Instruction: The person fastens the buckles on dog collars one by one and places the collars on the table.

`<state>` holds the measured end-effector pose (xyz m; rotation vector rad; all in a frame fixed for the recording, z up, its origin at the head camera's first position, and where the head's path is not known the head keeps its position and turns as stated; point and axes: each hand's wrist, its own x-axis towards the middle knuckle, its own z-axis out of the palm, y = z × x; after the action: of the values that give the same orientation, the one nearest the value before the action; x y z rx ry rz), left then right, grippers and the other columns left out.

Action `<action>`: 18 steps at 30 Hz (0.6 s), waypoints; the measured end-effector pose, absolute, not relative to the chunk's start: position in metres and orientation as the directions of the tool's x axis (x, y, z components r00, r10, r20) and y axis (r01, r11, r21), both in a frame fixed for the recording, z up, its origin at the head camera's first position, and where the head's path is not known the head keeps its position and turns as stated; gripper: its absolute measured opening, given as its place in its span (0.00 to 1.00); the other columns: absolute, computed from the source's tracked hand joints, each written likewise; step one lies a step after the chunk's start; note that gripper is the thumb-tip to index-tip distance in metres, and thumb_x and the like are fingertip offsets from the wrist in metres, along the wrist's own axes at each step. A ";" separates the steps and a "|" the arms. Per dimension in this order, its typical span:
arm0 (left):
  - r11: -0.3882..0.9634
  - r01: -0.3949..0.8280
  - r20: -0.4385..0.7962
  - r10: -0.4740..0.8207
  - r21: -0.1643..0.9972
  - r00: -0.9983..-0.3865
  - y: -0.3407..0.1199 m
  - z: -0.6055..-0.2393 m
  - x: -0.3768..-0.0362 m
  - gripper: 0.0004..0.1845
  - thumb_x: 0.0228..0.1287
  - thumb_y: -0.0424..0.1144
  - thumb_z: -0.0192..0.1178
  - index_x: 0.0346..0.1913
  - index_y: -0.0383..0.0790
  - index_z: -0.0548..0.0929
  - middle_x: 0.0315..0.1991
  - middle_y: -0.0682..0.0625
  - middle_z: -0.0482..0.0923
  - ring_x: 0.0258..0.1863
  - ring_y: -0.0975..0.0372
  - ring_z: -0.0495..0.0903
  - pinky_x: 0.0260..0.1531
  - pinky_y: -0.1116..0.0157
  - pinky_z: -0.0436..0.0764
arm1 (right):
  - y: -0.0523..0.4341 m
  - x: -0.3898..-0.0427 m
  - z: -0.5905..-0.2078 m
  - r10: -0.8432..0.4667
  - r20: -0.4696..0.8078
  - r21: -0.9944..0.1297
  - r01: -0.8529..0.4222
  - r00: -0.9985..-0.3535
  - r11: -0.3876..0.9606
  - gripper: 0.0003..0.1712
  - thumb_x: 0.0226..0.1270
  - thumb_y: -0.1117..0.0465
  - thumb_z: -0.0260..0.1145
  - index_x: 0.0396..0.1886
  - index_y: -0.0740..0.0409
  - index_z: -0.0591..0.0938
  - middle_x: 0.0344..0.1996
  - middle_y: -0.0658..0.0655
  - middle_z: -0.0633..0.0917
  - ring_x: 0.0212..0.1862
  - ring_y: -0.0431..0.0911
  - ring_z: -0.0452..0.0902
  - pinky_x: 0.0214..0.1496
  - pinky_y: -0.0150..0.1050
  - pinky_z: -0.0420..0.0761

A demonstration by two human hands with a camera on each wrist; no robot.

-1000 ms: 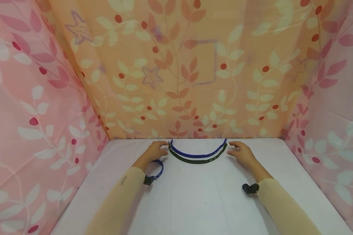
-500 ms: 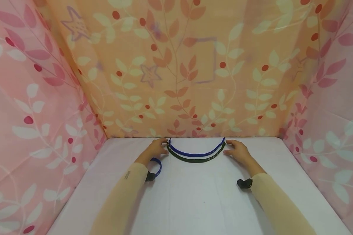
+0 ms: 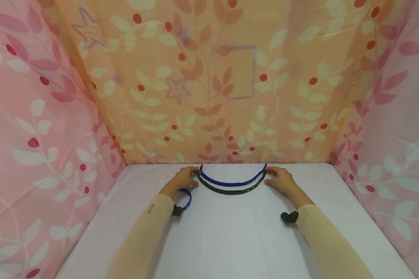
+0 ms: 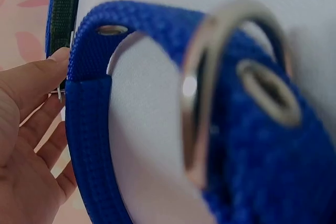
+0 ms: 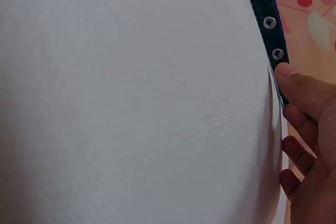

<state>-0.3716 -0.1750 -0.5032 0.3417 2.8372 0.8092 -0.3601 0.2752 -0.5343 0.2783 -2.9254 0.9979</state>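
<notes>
Two hands, left hand (image 3: 184,178) and right hand (image 3: 281,179), touch the straps' (image 3: 232,186) ends.

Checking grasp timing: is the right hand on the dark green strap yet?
Touching. In the right wrist view a fingertip of the right hand presses against the edge of the dark green strap, just past its third eyelet, with no gap.

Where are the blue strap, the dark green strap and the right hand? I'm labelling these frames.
blue strap (image 3: 230,183), head view, middle of its curve.
dark green strap (image 3: 232,191), head view, lowest part of its curve.
right hand (image 3: 281,179), head view, back of the hand.
</notes>
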 end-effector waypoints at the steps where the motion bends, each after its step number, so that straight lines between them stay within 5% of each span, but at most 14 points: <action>1: 0.823 0.172 -0.103 0.268 0.541 -0.958 -0.176 -0.503 -0.371 0.38 0.57 0.37 0.76 0.71 0.42 0.74 0.64 0.44 0.79 0.63 0.47 0.75 0.68 0.42 0.67 | 0.274 -0.361 -0.534 -0.156 0.092 -0.600 -0.180 -0.983 0.779 0.41 0.63 0.51 0.77 0.72 0.60 0.73 0.68 0.65 0.77 0.73 0.68 0.62 0.71 0.71 0.52; 11: 0.831 0.190 -0.112 0.289 0.523 -0.951 -0.177 -0.504 -0.369 0.39 0.54 0.38 0.78 0.70 0.41 0.74 0.53 0.48 0.82 0.50 0.55 0.78 0.62 0.49 0.71 | 0.271 -0.362 -0.534 -0.198 0.119 -0.579 -0.230 -0.973 0.782 0.40 0.61 0.52 0.77 0.70 0.61 0.75 0.67 0.66 0.78 0.71 0.69 0.64 0.68 0.71 0.54; 18: 0.840 0.209 -0.107 0.300 0.501 -0.948 -0.178 -0.500 -0.366 0.24 0.55 0.32 0.76 0.56 0.42 0.84 0.44 0.50 0.84 0.45 0.57 0.79 0.55 0.53 0.76 | 0.280 -0.362 -0.534 -0.226 0.150 -0.589 -0.271 -0.962 0.762 0.30 0.61 0.59 0.77 0.62 0.62 0.81 0.58 0.64 0.85 0.65 0.65 0.74 0.70 0.67 0.61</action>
<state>-0.3658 -0.1775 -0.4996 0.3967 2.8372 0.7416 -0.3619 0.2798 -0.5344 0.4072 -2.8830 0.9802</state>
